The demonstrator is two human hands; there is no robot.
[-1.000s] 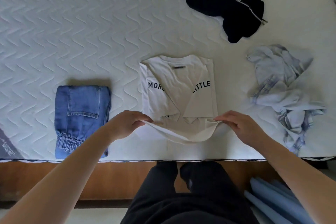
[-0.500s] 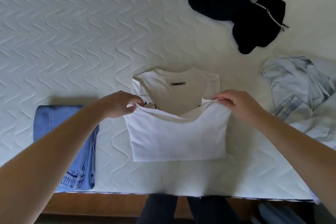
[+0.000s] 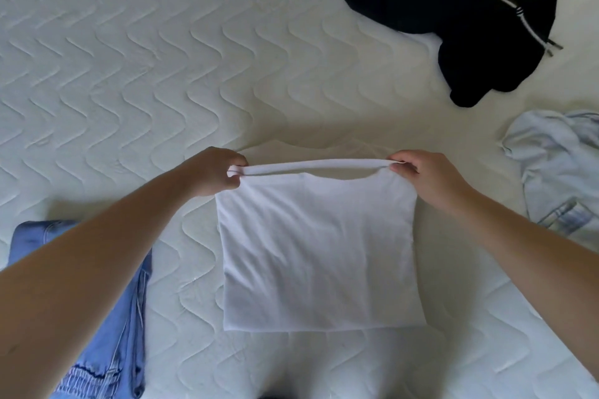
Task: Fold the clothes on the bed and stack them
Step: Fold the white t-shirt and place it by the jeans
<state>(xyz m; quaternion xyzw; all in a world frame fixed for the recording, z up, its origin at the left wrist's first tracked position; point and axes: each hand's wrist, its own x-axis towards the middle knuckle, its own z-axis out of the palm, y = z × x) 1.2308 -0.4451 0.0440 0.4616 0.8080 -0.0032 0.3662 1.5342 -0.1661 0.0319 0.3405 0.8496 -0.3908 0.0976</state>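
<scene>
A white T-shirt (image 3: 319, 252) lies in the middle of the bed, its lower half doubled over the upper half so the print is hidden. My left hand (image 3: 212, 175) pinches the left corner of the folded-over hem, and my right hand (image 3: 426, 178) pinches the right corner. The hem is stretched between them just above the collar end. Folded blue jeans (image 3: 107, 340) lie at the lower left, partly under my left forearm.
A crumpled black hoodie (image 3: 453, 9) with white drawstrings lies at the back right. A crumpled pale blue shirt (image 3: 560, 168) sits at the right edge. The quilted white mattress (image 3: 129, 74) stretches bare to the back left.
Both hands carried the T-shirt's bottom hem away from me, up over the printed chest to the collar end. The camera moved forward over the bed.
</scene>
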